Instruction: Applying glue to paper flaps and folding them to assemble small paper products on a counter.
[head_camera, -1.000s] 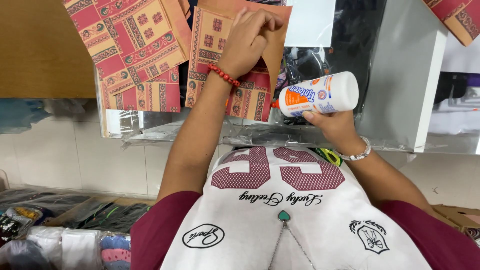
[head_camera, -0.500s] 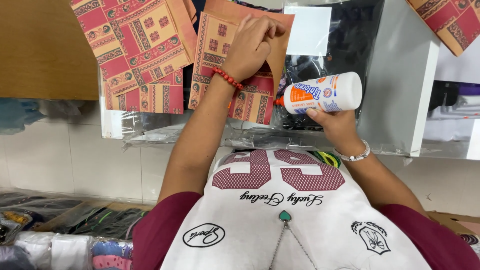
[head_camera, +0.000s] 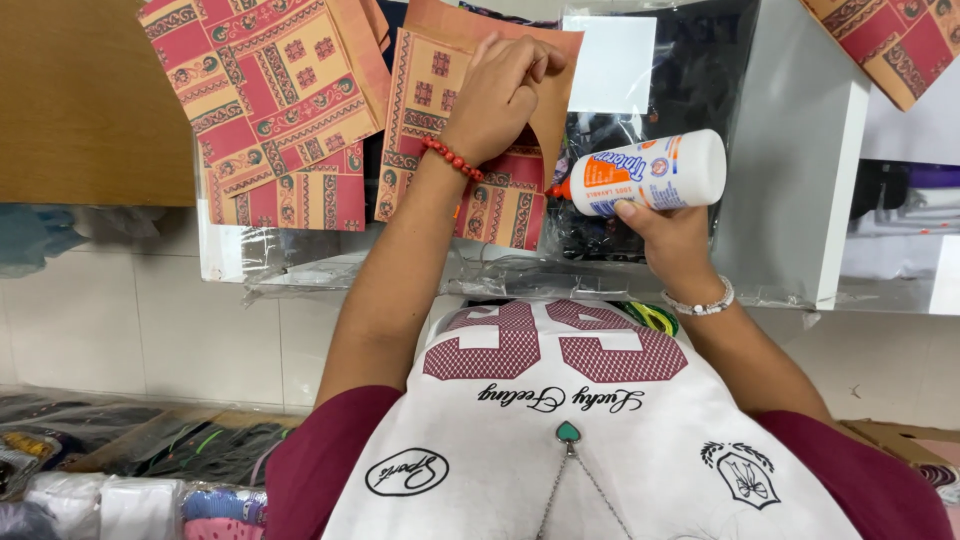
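Glue bottle (head_camera: 650, 172) has edged left toward the folded patterned paper (head_camera: 455, 150) since a second ago, its orange nozzle now just beside the paper's right edge.

Right hand (head_camera: 672, 232) grips the white bottle from below, fingers wrapped around its body, holding it on its side with the nozzle pointing left. Left hand (head_camera: 505, 95), a red bead bracelet (head_camera: 452, 158) at its wrist, is curled into a loose fist and presses down on the brown flap of the paper, which lies on a clear plastic sheet (head_camera: 300, 255) over the work surface. To the left, just beside it, lies a second patterned paper piece (head_camera: 270, 110); a third (head_camera: 895, 45) sits at the far right corner. On the right wrist is a pale bead bracelet (head_camera: 700, 303).
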